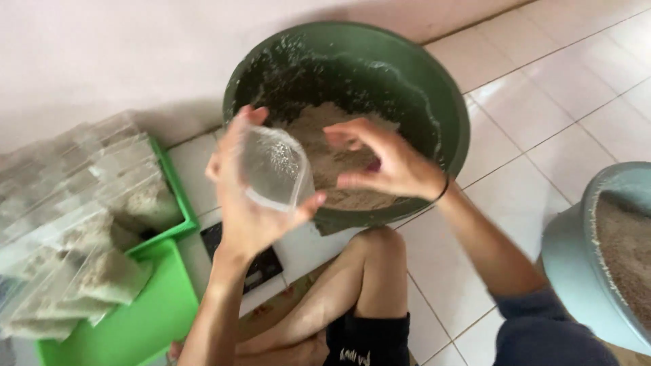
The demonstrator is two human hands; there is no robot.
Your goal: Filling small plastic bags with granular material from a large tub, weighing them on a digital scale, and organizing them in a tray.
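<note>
Fingers of the left hand (247, 203) clamped round one small clear plastic bag (274, 169), thumb at the bag's lower edge, mouth of the bag turned toward the basin at 12 o'clock. Right hand (390, 163): fingers curled and slightly apart, hovering just beside the bag, over the heap; whether they touch the bag cannot be told. One dark green basin (434, 95), tilted against the wall, holding one heap of pale brown grainy mix (339, 163), flecks stuck to its inner wall. One pale blue basin (576, 271) at 4 o'clock, partly out of view, holding the same kind of brown mix. One bright green tray (152, 318) at 8 o'clock, with a stack of filled clear bags (81, 224) leaning on it; count unclear. One dark flat scale (261, 264) on the white tile floor, under the left wrist.
</note>
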